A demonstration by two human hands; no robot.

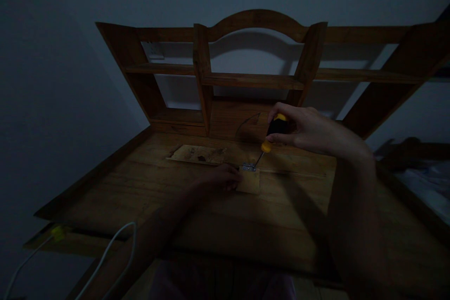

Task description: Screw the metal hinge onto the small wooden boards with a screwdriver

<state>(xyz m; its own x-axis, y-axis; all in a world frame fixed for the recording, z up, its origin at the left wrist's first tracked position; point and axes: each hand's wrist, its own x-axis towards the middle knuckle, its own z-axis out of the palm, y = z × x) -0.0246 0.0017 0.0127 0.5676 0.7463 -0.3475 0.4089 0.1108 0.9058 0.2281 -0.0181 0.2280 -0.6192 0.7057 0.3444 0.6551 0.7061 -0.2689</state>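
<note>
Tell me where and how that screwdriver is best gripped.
Probably around the thick black-and-yellow handle, coming from the right, as the right hand does: the screwdriver leans with its handle up and rightward, while its thin shaft slopes down to the metal piece.

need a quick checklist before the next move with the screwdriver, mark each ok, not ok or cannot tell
1. Right hand holding the screwdriver by its handle: ok.
2. Blade angled down toward the metal fitting: ok.
3. Tip properly seated: cannot tell, too small and dark.
4. Left hand at the left edge of the small board: ok.
5. Lighting bright enough for fine detail: not ok, the scene is dim.
6. White cable not touching the left arm: cannot tell.
</note>
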